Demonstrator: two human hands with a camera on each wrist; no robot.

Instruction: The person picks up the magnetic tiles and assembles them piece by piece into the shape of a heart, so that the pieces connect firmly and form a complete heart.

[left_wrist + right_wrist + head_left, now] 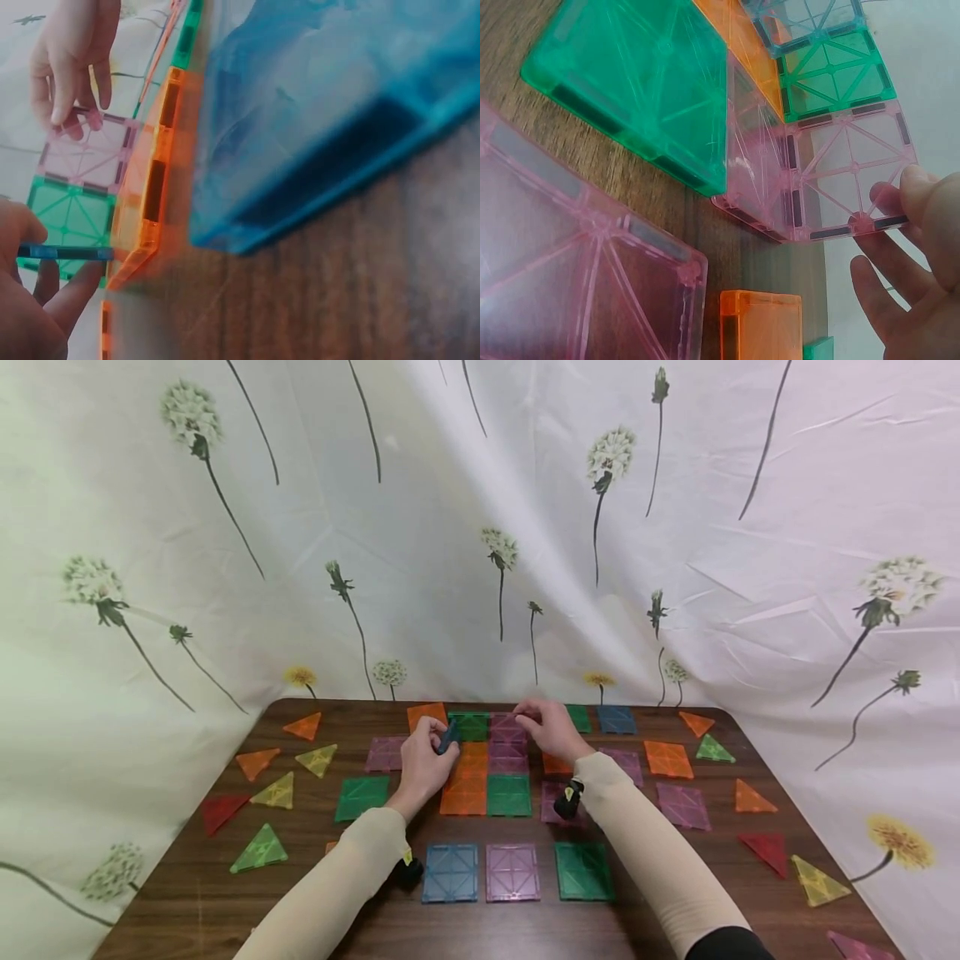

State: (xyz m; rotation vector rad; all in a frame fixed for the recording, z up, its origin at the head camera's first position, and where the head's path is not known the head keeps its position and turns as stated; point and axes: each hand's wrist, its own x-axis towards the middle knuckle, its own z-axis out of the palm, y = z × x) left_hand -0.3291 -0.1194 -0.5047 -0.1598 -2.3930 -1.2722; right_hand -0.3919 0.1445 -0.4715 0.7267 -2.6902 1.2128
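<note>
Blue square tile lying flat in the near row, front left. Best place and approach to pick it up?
The blue square tile lies flat on the table, with bare wood along its near and left edges. Probably best to come from the near side, pinch the near edge, thumb on top, and tip it up. The pink tile close on its right crowds that side.

loose triangle tiles [279, 792] on table [187, 893]; dandelion curtain [480, 527] behind.
</note>
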